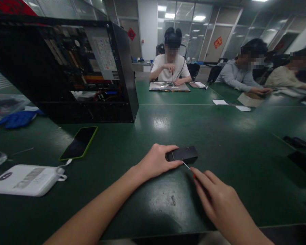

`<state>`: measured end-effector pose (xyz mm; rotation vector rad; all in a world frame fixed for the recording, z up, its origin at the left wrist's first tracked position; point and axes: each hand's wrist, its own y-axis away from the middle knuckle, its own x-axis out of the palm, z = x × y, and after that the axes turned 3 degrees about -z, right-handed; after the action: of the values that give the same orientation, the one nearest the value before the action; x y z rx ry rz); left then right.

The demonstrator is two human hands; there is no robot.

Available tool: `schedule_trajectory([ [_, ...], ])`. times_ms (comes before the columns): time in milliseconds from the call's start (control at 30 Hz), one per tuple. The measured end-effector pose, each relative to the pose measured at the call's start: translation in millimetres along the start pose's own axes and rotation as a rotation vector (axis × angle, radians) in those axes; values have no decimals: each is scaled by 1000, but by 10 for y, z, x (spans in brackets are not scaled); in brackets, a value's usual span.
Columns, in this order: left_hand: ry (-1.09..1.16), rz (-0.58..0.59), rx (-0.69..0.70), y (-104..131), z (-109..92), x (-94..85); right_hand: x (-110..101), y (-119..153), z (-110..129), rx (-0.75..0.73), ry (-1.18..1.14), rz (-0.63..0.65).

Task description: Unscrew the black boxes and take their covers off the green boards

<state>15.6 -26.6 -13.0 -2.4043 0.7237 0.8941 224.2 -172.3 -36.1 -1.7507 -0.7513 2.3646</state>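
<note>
A small black box [190,154] lies on the green table in front of me. My left hand [159,160] grips its left end between thumb and fingers. In my right hand [214,192] is a screwdriver [186,165] with a thin metal shaft and a bit of red handle showing; my fingers hide most of the handle. The shaft points up and left, its tip at the box's near edge beside my left thumb. Whether the tip sits in a screw is too small to tell.
An open black computer case [122,75] stands at the back left. Nearer are a green-edged phone [79,143], a white power bank [28,180] with a cable and a blue glove [17,119]. Black objects lie at the right edge. Several people sit across the table [158,115].
</note>
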Motion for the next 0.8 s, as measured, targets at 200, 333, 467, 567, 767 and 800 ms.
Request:
schedule_trajectory([
  [200, 7, 17, 11, 0, -40, -48, 242, -1, 288, 100, -21, -52],
  [333, 8, 27, 11, -7, -45, -63, 305, 22, 352, 140, -54, -88],
  [467, 21, 54, 48, -1, -53, -73, 324, 35, 376, 148, -94, -126],
  [567, 30, 65, 60, 4, -52, -79, 349, 34, 422, 176, -88, -117],
  [767, 29, 86, 57, -1, -53, -86, 371, 56, 485, 198, -107, -131],
  [800, 26, 89, 59, -1, -55, -86, 371, 59, 487, 199, -112, -136],
])
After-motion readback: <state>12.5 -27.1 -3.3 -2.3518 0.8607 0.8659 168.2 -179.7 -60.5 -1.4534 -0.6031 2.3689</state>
